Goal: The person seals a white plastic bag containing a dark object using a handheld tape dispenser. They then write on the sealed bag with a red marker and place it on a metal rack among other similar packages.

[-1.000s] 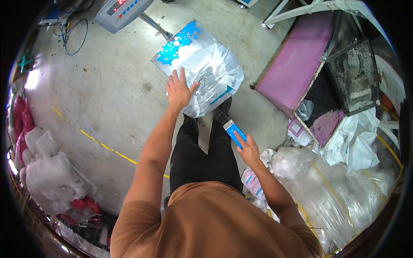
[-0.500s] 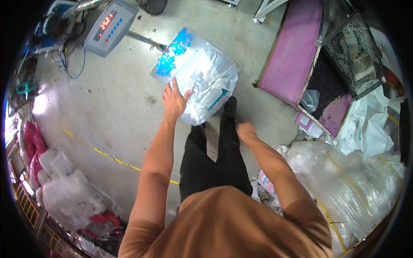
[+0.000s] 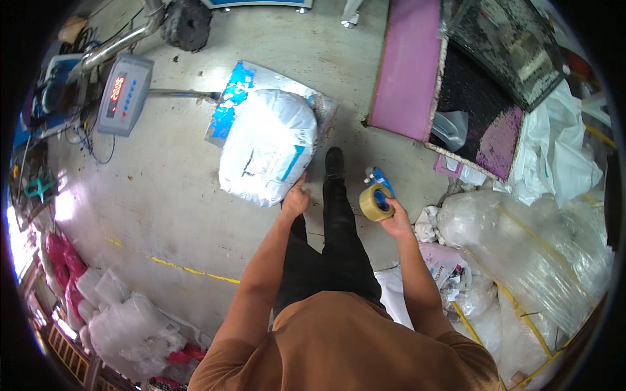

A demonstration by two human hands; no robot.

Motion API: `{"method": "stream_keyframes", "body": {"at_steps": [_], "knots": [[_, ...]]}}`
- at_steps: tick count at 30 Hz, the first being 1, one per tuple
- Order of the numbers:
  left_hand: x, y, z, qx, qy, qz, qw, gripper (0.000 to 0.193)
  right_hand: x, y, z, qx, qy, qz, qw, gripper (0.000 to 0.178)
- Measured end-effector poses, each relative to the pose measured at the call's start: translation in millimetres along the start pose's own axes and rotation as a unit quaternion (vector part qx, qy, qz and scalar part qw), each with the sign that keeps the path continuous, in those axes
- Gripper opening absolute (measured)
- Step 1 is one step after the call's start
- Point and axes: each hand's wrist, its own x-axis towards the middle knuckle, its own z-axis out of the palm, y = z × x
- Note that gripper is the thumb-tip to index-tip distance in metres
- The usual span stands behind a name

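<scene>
A plump white plastic sack [image 3: 268, 146] with a teal stripe stands over the platform scale [image 3: 225, 104], its near end jutting past the plate toward my legs. My left hand [image 3: 297, 201] is closed at the sack's near right corner, some fingers hidden behind the plastic. Out to the right, my right hand [image 3: 396, 221] grips a blue tape dispenser [image 3: 381, 182] carrying a wide roll of yellowish tape [image 3: 375, 202]. The tape dispenser is apart from the sack.
The scale's lit display [image 3: 124, 94] stands at the far left, joined by a metal pole. At right are a pink-sided open box [image 3: 405, 72] and clear plastic bales [image 3: 521, 247]. Bagged plastic [image 3: 124, 319] lies at lower left. A yellow line [image 3: 189, 269] crosses the floor.
My right hand now holds the tape dispenser. My left hand has gone from the sack's left side to its near right corner. The sack looks fuller and sits nearer; the view has shifted.
</scene>
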Motion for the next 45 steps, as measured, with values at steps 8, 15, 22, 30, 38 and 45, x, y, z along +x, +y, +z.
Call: {"method": "stream_keyframes", "body": {"at_steps": [8,15,22,30,38,45], "knots": [[26,137,-12,-0.289,-0.137,-0.26,0.911,0.056,-13,8,15,0.094,-0.062,0.02,0.993,0.034],[44,217,-29,-0.354,-0.209,-0.348,0.842,0.062,-44,-19,61,-0.336,-0.114,-0.154,0.922,0.07],[88,206,-23,-0.054,-0.169,-0.158,0.971,0.022,-44,-28,79,-0.457,-0.103,-0.277,0.839,0.076],[267,214,-143,0.443,0.045,0.097,0.89,0.03,19,9,55,-0.452,-0.079,-0.349,0.817,0.075],[317,149,-153,0.563,0.064,-0.006,0.824,0.037,78,68,73,-0.477,-0.085,-0.21,0.849,0.071],[282,159,-153,0.467,0.199,0.048,0.86,0.059,50,206,24,-0.501,-0.066,-0.152,0.849,0.089]]}}
